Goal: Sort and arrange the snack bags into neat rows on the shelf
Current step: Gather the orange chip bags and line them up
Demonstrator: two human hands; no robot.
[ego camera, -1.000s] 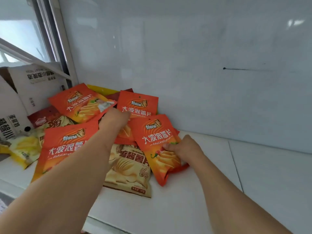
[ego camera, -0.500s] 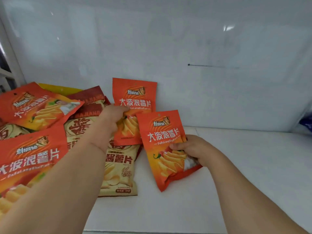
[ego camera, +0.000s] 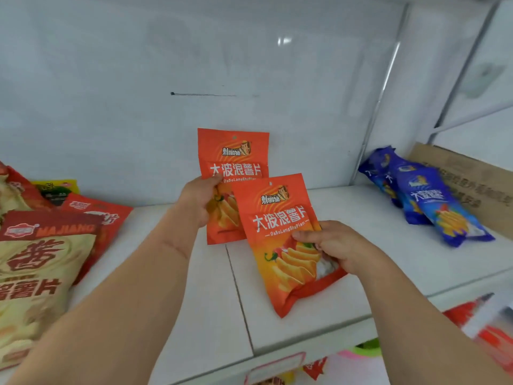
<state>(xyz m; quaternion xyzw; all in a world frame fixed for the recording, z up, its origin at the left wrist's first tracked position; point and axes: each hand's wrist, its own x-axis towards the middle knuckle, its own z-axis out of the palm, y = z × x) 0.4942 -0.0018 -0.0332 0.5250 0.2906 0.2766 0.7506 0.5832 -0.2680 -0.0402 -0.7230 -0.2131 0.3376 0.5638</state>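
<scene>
Two matching orange chip bags are held over the middle of the white shelf [ego camera: 319, 309]. My left hand [ego camera: 198, 200] grips the rear orange bag [ego camera: 233, 154] by its left edge, upright near the back wall. My right hand [ego camera: 333, 244] grips the front orange bag [ego camera: 280, 226] at its right side; this bag tilts and overlaps the lower right of the rear one. A heap of beige and red snack bags [ego camera: 41, 259] lies at the left. Blue chip bags [ego camera: 433, 198] lie at the right.
A yellow-and-green bag [ego camera: 55, 187] peeks out behind the left heap. A brown cardboard box [ego camera: 472, 179] stands behind the blue bags at the far right. More red packets [ego camera: 483, 323] sit on the level below. A label holder [ego camera: 274, 368] hangs on the shelf's front edge.
Both hands have carried their orange bags rightward, away from the left heap toward the shelf's middle. The view has swung right, revealing the blue bags and the box.
</scene>
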